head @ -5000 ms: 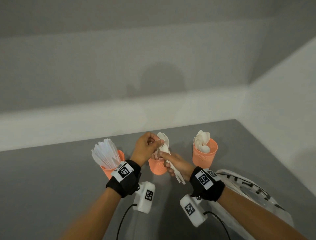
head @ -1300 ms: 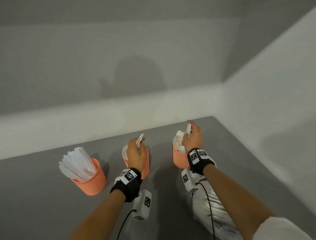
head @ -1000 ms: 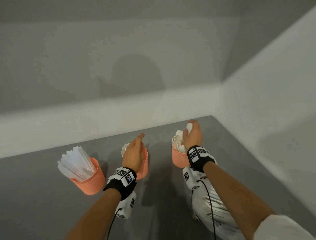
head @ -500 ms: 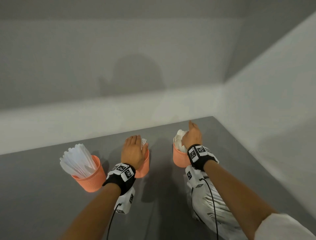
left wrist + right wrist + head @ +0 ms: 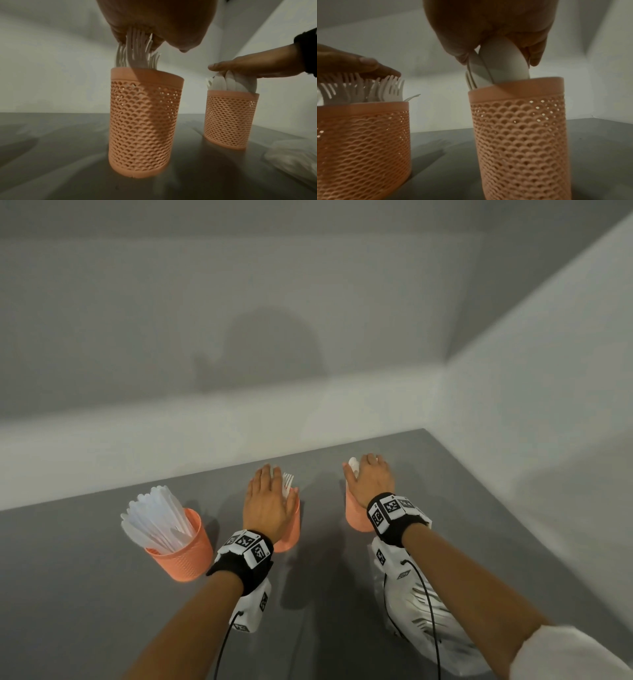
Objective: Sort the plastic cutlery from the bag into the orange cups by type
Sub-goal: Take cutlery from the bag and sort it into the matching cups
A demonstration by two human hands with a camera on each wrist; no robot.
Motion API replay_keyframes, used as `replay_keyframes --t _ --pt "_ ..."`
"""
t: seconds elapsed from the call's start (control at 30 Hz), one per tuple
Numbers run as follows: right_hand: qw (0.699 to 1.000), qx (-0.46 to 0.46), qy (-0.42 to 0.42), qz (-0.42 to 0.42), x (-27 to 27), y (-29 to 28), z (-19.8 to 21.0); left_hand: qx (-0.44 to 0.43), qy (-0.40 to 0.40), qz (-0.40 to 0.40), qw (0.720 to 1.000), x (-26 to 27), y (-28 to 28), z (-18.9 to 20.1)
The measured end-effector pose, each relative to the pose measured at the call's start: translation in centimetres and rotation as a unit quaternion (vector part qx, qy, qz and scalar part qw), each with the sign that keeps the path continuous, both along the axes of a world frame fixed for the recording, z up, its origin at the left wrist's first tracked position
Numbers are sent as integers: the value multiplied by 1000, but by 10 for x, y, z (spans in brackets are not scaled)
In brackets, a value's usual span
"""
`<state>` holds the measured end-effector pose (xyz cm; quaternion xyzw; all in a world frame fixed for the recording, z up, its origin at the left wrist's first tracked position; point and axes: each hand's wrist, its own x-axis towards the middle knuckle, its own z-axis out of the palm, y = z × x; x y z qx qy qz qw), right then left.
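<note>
Three orange mesh cups stand in a row on the grey table. The left cup (image 5: 185, 559) holds white knives (image 5: 157, 518). My left hand (image 5: 265, 501) lies flat, fingers straight, pressing on the white forks (image 5: 137, 54) in the middle cup (image 5: 144, 121). My right hand (image 5: 371, 481) rests flat on the white spoons (image 5: 501, 65) in the right cup (image 5: 518, 135). Neither hand pinches a piece. The plastic bag (image 5: 421, 607) lies under my right forearm, with white cutlery showing inside it.
The grey table (image 5: 85, 594) ends at pale walls behind the cups and on the right. The bag (image 5: 295, 155) lies close to the spoon cup's near side. Bare table shows between the cups and at the front left.
My left hand let a fork go into the middle cup and flattened on the forks. My right hand released a spoon into the right cup and flattened on the spoons.
</note>
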<state>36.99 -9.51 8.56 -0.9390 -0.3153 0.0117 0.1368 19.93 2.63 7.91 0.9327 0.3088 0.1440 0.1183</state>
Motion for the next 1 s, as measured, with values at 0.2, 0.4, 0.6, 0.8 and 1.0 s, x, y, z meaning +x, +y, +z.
replay_keyframes --t 0.2,0.4,0.6,0.8,1.0 --pt "998 -48 -47 17 -5 -2 5 20 10 -21 1000 -1 1 1" --pt "989 -131 -55 31 -6 -3 10 36 53 -32 997 -3 3 2" --pt "994 -85 64 29 -5 -9 29 29 67 -10 997 0 -1 11" --pt "989 61 131 21 2 -52 73 -32 -170 -139 975 6 -37 37" --pt "961 34 264 80 -18 -123 85 -224 -157 -257 927 27 -96 35"
